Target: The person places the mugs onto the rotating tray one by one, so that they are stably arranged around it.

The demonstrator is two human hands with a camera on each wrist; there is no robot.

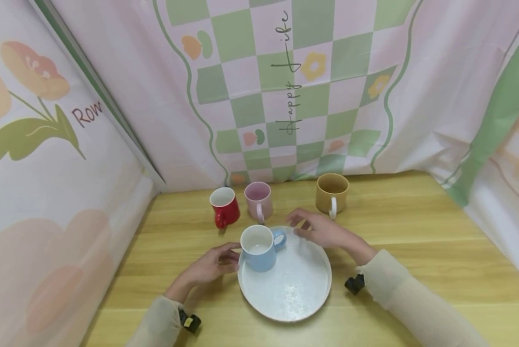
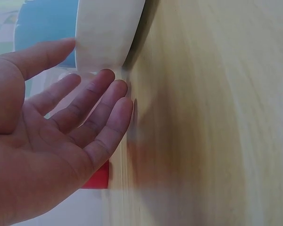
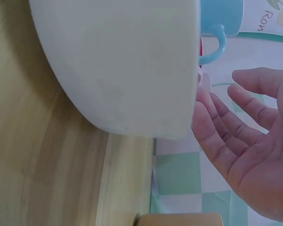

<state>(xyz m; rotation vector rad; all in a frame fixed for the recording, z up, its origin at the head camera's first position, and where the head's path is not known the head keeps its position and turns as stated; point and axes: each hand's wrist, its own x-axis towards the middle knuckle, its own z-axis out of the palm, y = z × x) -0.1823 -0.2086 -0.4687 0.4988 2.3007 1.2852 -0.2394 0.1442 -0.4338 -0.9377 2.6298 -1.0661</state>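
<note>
A round white tray (image 1: 296, 289) with a raised rim lies on the wooden table. Near its upper left edge stands a light blue mug (image 1: 260, 258), upright, handle pointing right. My left hand (image 1: 211, 264) is beside the tray's left rim, fingers loosely bent. In the left wrist view, its thumb tip overlaps the edge between tray wall (image 2: 106, 33) and mug. At the far right rim hovers my right hand (image 1: 317, 228), fingers spread and slightly bent. The right wrist view shows those fingers (image 3: 214, 141) right at the rim, with nothing gripped.
Behind the tray stand a red mug (image 1: 227, 212), a pink mug (image 1: 259, 202) and a mustard mug (image 1: 330, 197) with a white handle, close beyond my right hand. A patterned curtain (image 1: 285, 96) rises along the table's back edge, and another cloth (image 1: 46, 217) hangs at left.
</note>
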